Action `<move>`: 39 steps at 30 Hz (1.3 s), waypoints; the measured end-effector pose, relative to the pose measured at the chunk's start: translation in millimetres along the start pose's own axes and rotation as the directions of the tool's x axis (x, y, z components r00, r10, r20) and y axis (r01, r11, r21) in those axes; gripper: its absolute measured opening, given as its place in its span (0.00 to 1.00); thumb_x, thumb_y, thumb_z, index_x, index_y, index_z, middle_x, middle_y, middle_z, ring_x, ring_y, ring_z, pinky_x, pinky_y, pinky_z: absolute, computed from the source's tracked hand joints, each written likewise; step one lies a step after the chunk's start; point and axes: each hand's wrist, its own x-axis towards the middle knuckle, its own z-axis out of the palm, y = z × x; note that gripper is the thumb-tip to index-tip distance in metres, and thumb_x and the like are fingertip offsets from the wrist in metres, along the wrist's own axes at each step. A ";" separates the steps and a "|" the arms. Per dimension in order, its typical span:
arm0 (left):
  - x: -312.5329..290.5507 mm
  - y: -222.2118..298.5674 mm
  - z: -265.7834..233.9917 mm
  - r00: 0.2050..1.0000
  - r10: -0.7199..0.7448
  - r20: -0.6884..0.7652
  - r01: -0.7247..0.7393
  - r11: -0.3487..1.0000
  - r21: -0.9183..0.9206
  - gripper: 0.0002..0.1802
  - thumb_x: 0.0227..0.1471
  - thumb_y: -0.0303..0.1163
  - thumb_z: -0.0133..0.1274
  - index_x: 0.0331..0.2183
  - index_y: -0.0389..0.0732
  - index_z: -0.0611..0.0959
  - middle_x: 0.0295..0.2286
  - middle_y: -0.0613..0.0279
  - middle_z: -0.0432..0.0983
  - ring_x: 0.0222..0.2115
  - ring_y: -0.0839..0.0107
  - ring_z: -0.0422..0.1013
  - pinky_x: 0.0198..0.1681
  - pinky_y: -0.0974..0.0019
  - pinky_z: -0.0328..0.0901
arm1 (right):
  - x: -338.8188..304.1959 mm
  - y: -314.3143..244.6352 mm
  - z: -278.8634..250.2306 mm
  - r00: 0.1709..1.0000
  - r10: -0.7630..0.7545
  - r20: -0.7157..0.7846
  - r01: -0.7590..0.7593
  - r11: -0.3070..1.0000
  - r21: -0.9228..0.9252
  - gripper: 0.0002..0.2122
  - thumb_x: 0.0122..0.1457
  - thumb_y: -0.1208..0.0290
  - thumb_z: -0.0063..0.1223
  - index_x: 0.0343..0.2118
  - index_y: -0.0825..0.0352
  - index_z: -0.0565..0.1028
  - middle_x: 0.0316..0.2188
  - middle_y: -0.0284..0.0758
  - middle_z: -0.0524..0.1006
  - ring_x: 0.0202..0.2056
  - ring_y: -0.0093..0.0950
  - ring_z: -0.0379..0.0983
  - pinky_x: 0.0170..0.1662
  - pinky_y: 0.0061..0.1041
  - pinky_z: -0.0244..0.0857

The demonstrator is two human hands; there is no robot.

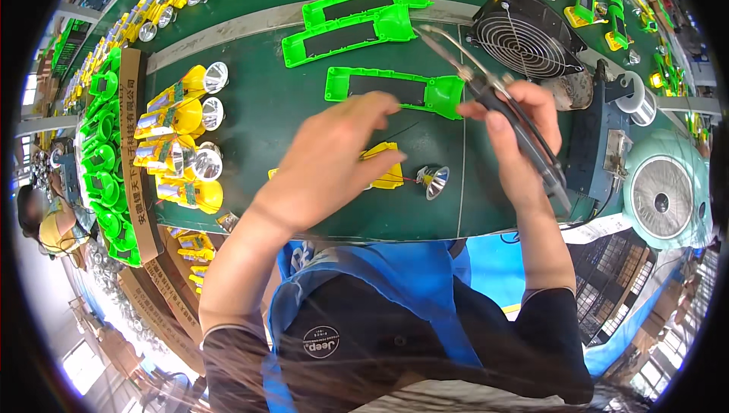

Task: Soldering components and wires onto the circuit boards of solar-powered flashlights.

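Observation:
My right hand grips a soldering iron with a black handle and a thin metal tube beside it. The iron's tip points up and left, above the table. My left hand has its thumb and fingers apart and appears to hold nothing. Its fingertips overlap the near edge of a green plastic housing half with a dark strip inside. Below the thumb lies a yellow plastic lamp part, partly hidden by the hand. A silver reflector cup sits just right of it, apparently joined by a thin wire.
Two more green housings lie farther back. Yellow lamp assemblies with reflectors stand at left, beside a cardboard box edge and stacked green housings. At right are a black fan, a solder spool and a pale green fan.

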 end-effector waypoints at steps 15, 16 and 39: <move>8.1 -37.3 -26.8 0.963 -0.239 0.121 0.262 0.937 -0.231 0.03 0.48 0.19 0.55 0.28 0.35 0.78 0.24 0.72 0.70 0.25 0.85 0.65 0.28 0.76 0.60 | -29.8 12.4 -9.0 0.999 0.031 0.015 -0.031 0.999 -0.026 0.10 0.55 0.77 0.58 0.39 0.69 0.71 0.31 0.36 0.78 0.32 0.22 0.74 0.36 0.21 0.69; 18.0 -45.7 -27.3 0.997 0.063 0.039 -0.064 0.998 0.029 0.04 0.46 0.20 0.57 0.27 0.37 0.78 0.26 0.69 0.70 0.28 0.77 0.66 0.32 0.71 0.61 | -25.6 5.9 -8.5 0.986 0.163 0.016 -0.163 0.986 0.033 0.09 0.58 0.75 0.55 0.39 0.69 0.70 0.30 0.35 0.77 0.29 0.20 0.74 0.34 0.19 0.69; 55.1 -46.8 -18.6 0.847 0.388 0.364 -0.531 0.657 0.535 0.02 0.39 0.28 0.54 0.21 0.46 0.80 0.25 0.68 0.68 0.31 0.73 0.69 0.39 0.65 0.57 | -9.3 18.9 -0.2 0.865 0.501 0.030 -0.502 0.865 0.016 0.10 0.56 0.69 0.56 0.36 0.69 0.71 0.23 0.33 0.76 0.18 0.19 0.72 0.20 0.13 0.60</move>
